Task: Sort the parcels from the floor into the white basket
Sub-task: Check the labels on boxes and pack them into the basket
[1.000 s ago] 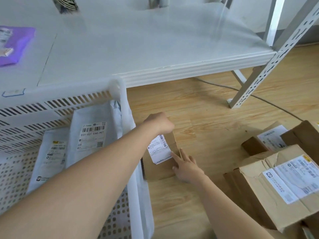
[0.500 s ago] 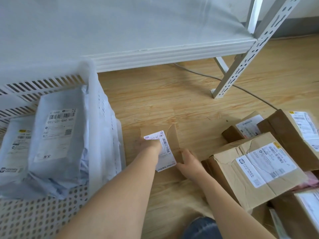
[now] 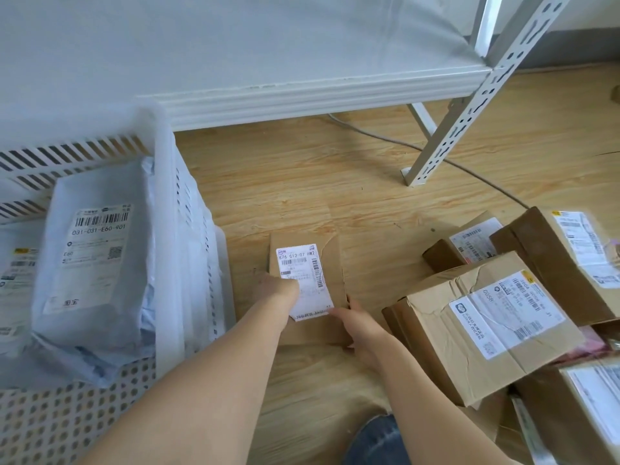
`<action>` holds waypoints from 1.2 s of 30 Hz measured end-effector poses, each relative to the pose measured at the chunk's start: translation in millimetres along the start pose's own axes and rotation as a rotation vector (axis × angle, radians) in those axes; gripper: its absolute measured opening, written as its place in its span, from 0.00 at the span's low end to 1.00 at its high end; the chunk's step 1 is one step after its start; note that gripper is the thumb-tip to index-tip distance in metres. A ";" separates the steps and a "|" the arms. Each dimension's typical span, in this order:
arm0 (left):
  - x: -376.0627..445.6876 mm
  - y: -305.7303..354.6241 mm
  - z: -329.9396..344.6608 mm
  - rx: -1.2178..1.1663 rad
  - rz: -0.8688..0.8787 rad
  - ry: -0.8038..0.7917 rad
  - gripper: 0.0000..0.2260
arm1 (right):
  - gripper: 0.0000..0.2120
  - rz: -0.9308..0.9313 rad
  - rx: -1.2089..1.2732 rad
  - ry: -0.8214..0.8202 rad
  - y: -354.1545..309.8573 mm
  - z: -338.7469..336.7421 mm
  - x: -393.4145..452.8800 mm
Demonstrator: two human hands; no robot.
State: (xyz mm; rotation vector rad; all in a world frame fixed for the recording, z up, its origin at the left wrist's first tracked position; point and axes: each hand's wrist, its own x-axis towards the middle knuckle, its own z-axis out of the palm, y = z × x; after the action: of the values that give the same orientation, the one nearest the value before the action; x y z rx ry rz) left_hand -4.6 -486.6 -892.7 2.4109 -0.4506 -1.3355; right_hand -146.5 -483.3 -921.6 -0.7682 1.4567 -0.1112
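Observation:
A flat brown cardboard parcel [image 3: 332, 263] with a white shipping label lies on the wooden floor beside the white basket [image 3: 169, 196]. My left hand [image 3: 280, 290] grips the parcel's left edge, partly covering the label. My right hand [image 3: 355, 327] holds its lower right edge, fingers curled round the side. In the basket a grey plastic mailer [image 3: 94, 263] leans upright, with another mailer [image 3: 13, 280] to its left. Several brown boxes sit on the floor at the right, the nearest being a large taped box [image 3: 486, 327].
A white metal shelf [image 3: 302, 92] overhangs the floor behind the parcel, with its slotted leg [image 3: 449, 139] at the right. A grey cable [image 3: 469, 169] runs across the floor behind the boxes. My knee in denim [image 3: 375, 441] is at the bottom.
My left hand has slid from the parcel's top end down to its left edge, and my right hand has moved from resting on it to holding its right side. The view has dipped lower.

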 end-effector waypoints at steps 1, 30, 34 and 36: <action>-4.3 5.8 -6.2 0.097 0.055 0.025 0.22 | 0.32 -0.020 0.056 0.012 -3.8 0.4 -2.7; -175.8 34.0 -232.0 -0.096 0.768 0.043 0.27 | 0.22 -0.620 0.265 0.023 -138.3 58.8 -225.4; -174.2 0.8 -282.6 -0.093 0.787 0.066 0.30 | 0.18 -0.672 0.194 -0.039 -148.5 110.7 -236.2; -168.1 -15.2 -307.0 -0.104 0.795 0.105 0.25 | 0.18 -0.697 0.133 -0.077 -153.7 139.5 -239.2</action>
State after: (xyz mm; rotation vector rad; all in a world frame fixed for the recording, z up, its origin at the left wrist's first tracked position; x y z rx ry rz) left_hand 174.8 -355.5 -621.8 1.8663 -1.1224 -0.8390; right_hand 2.0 -422.4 -648.6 -1.1274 1.0432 -0.6938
